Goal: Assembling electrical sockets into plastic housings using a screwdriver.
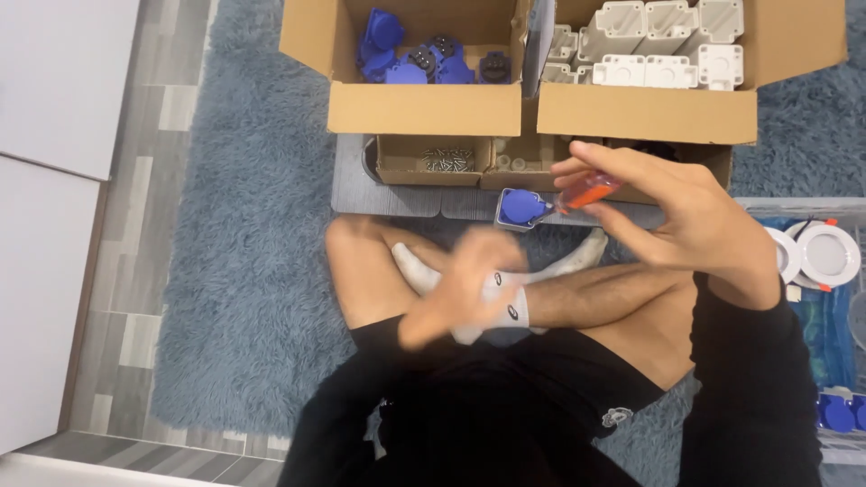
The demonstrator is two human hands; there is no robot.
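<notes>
Two hands at centre frame: your right hand (pixel 686 216) pinches an orange-handled screwdriver (pixel 585 192) against the blue-lidded socket (pixel 521 207); your blurred left hand (pixel 460 284), grip indiscernible, steadies nothing, so the tip may slip.

Shaggy blue rug (pixel 244 271) under two open cardboard boxes (pixel 424 108), grey mat (pixel 356 194).

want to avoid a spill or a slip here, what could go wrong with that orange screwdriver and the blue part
The left hand is blurred and off the blue socket part, so the part may sit unsupported on the grey board and could tip. The right hand pinches the orange-handled screwdriver in its fingertips, a grip that could slip. The small box of screws sits close by and could be knocked over.
</notes>
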